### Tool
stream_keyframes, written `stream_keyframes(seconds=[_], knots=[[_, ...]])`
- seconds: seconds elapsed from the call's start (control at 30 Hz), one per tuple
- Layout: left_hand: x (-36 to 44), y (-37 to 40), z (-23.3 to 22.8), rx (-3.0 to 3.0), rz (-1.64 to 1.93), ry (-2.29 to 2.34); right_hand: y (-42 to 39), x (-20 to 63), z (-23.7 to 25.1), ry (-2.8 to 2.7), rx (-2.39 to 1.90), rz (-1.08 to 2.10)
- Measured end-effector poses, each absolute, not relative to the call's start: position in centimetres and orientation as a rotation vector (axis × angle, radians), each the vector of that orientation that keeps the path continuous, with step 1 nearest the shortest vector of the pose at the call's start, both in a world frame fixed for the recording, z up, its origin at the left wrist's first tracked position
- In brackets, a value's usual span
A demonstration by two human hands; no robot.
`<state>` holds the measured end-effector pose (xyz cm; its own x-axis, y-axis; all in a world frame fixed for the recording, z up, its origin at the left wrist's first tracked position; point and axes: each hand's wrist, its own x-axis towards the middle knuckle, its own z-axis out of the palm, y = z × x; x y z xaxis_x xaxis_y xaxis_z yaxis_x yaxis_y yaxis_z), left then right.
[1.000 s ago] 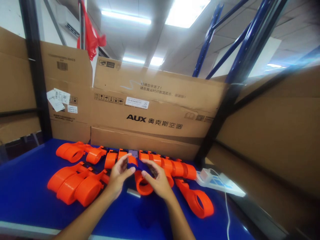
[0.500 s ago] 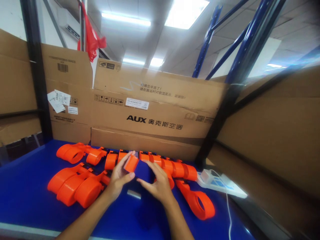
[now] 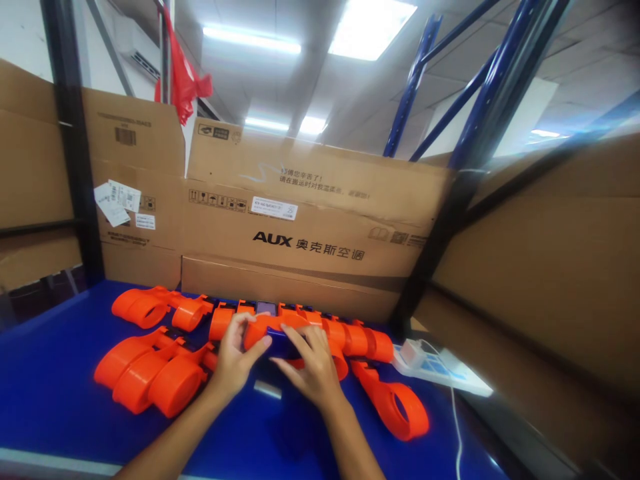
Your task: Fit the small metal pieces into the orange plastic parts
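Observation:
My left hand (image 3: 240, 350) is closed on an orange band (image 3: 257, 331), thumb in front and fingers behind. Against the band's right side is a small dark blue block (image 3: 284, 341), partly hidden by fingers. My right hand (image 3: 313, 363) holds this block from the right, index finger over its top and thumb below. Behind the hands stands a row of looped orange bands (image 3: 356, 337) with dark clips. A small silvery strip (image 3: 268, 389) lies on the blue tabletop (image 3: 235, 433) below the hands.
More looped orange bands (image 3: 150, 373) lie at the left, and a single orange loop (image 3: 400, 407) at the right. A white power strip (image 3: 440, 370) with a plug and cable sits at the right edge. Cardboard panels (image 3: 310, 227) and dark rack posts (image 3: 75, 147) enclose the back.
The orange band has turned in my hands and now shows more of its length. The blue block has tilted and shows less. My right fingers have shifted over its top.

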<state>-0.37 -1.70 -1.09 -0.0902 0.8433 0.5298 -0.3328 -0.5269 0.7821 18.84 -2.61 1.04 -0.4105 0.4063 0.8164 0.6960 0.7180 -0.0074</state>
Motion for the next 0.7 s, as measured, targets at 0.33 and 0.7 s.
stream_keyframes(seconds=[0.33, 0.7], knots=[[-0.5, -2.0, -0.6, 1.204, 1.715, 0.613, -3.1, 18.5, 1.2, -2.027, -0.877, -0.259], [0.1, -2.6, -1.4, 1.545, 1.407, 0.532, -1.4, 19.2, -0.8, -1.416, -0.854, 0.419]])
